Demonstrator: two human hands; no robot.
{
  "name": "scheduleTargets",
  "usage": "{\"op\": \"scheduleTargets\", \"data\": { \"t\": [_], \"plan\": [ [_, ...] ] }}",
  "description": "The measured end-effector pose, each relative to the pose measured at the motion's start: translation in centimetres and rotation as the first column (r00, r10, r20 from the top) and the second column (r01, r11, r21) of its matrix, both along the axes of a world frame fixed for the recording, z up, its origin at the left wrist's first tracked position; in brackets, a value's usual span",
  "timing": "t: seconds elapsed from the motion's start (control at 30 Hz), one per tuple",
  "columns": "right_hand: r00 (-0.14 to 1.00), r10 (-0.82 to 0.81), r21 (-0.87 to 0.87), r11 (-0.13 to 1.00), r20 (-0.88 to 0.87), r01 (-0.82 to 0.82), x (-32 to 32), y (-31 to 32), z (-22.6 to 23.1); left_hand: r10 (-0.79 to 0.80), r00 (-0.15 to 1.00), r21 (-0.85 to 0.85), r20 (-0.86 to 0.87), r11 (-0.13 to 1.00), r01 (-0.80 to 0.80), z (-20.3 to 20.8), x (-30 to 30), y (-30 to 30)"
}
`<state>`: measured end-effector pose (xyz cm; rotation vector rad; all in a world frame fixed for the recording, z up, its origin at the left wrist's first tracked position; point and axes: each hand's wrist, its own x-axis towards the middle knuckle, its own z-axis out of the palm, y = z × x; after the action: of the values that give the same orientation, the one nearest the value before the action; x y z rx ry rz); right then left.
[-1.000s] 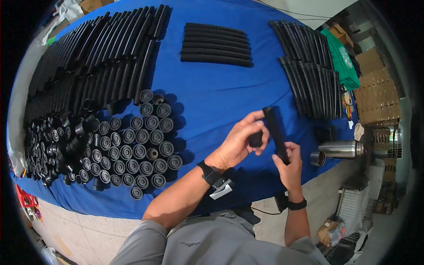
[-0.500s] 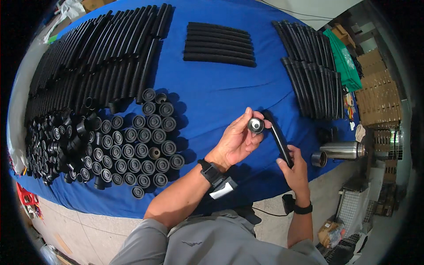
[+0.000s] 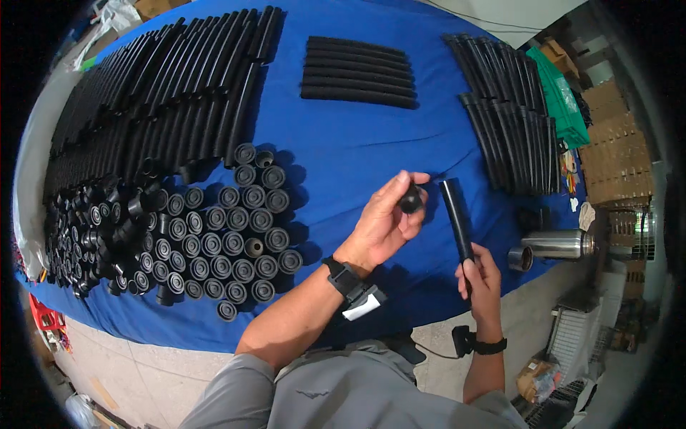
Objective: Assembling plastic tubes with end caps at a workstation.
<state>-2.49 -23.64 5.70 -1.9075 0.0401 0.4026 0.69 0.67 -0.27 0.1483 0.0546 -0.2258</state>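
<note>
Over the blue-covered desk (image 3: pixel 371 143), near its front edge, we hold two black parts up side by side. Our left hand (image 3: pixel 382 222) has its grip clamped on a small black cap (image 3: pixel 411 199), pinched between thumb and fingertips, with the round end facing the camera. Our right hand (image 3: pixel 480 275) has its grip closed around the lower end of a black tube (image 3: pixel 456 214), which stands nearly upright with its open top just beside the cap, not touching it. We wear a dark watch on each wrist.

To the left of our left hand, short black caps (image 3: pixel 243 229) stand in close rows on the cloth, and a looser heap of them (image 3: pixel 93 229) lies further left. Long black tubes (image 3: pixel 157 93) lie packed together behind these. A small set of ribbed black sleeves (image 3: pixel 357 71) lies at the far middle, and thin black tubes (image 3: pixel 511 121) lie on the right. A steel flask (image 3: pixel 557 244) lies on its side near our right hand, its cup (image 3: pixel 520 259) just beside it.
</note>
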Motion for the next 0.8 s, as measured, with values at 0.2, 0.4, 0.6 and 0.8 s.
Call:
{"op": "scheduleTargets", "data": {
  "t": [0.2, 0.4, 0.6, 0.8],
  "plan": [
    [0.976, 0.191, 0.241, 0.957, -0.109, -0.16, -3.3, 2.7, 0.7, 0.183, 0.98, 0.069, -0.081, 0.982, -0.178, 0.1, 0.5, -0.3],
    [0.947, 0.221, 0.366, 0.922, -0.232, -0.125, -3.6, 3.7, -0.3, 0.15, 0.988, 0.059, -0.037, 0.987, -0.148, 0.2, 0.3, 0.0],
    [0.922, 0.213, 0.367, 0.926, -0.323, -0.085, -4.5, 4.1, -0.3, 0.142, 0.979, 0.006, -0.147, 0.99, -0.143, 0.5, 0.5, 0.4],
    [0.928, 0.233, 0.248, 0.955, -0.291, -0.162, -5.2, 3.6, -1.2, 0.212, 0.973, 0.21, -0.09, 0.959, -0.19, 0.7, 0.2, 0.3]
  ]
}}
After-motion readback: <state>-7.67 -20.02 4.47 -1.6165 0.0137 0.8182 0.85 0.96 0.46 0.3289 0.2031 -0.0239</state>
